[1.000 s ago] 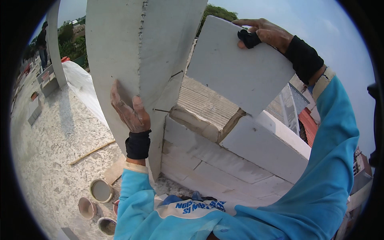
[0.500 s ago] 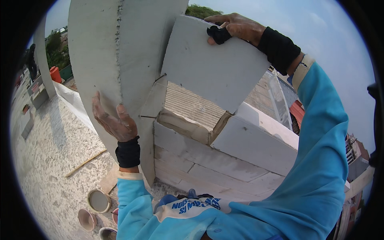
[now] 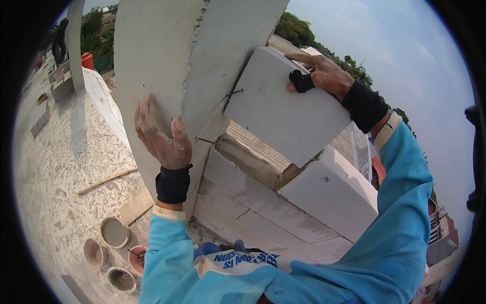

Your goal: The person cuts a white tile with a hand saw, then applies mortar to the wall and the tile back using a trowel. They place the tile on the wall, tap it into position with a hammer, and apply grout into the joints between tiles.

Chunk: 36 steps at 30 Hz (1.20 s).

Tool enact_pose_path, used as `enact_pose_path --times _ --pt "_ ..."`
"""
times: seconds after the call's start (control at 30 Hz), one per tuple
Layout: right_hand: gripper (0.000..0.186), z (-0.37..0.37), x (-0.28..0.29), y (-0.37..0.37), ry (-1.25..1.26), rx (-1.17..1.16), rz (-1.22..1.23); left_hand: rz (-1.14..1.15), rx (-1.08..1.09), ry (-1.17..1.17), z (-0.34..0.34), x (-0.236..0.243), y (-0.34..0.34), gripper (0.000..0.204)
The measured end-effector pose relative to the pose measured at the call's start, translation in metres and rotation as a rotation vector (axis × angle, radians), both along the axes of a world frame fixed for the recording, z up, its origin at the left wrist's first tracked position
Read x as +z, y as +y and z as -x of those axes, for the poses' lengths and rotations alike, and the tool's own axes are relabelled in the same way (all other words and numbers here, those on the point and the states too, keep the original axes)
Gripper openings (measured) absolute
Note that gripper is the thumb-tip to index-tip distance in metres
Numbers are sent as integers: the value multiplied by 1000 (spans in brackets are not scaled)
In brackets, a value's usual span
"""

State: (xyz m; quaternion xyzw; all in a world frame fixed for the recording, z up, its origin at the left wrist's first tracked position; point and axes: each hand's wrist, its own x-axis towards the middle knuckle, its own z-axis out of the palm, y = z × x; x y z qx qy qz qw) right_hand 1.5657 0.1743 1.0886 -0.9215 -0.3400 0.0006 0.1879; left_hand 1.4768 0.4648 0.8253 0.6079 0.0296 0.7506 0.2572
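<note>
My left hand (image 3: 162, 139) rests on the grey concrete column (image 3: 152, 61), fingers extended and thumb apart. My right hand (image 3: 324, 81), with black wrappings, grips the top edge of a grey block (image 3: 283, 114). The block is tilted, its left side close against the column, over a mortar-topped notch (image 3: 253, 159) in the low block wall (image 3: 319, 197). Two nails (image 3: 205, 140) stick out at the column's edge, with a thin string running from them across the block's face.
On the rough floor at left lie mortar pails (image 3: 114, 231), a thin stick (image 3: 106, 180) and a board (image 3: 137, 205). Farther back are stacked blocks (image 3: 40, 116), a white sheet (image 3: 101, 96), a red container (image 3: 87, 62) and a person (image 3: 59, 38). Roofs and trees lie beyond the wall.
The block in my right hand has come down and closer to the column, with the string now crossing its face. My left hand stays on the column.
</note>
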Motion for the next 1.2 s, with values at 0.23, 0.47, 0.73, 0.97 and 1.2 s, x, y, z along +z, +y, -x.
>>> enact_pose_path --times 0.23,0.47,0.73,0.97,1.2 --pt "100 5 -42 8 72 -69 54 15 -15 7 -4 -4 2 63" --pt "105 4 -81 12 94 -109 158 -1 -6 -16 -4 -5 4 63" --pt "102 -7 -109 4 74 -42 189 -16 51 -32 -7 -2 4 62" --pt "112 -14 -95 -9 247 -100 125 -18 41 -48 -8 -2 3 61" --pt "98 21 -122 -2 -219 -25 365 -6 -89 23 1 -7 5 60"
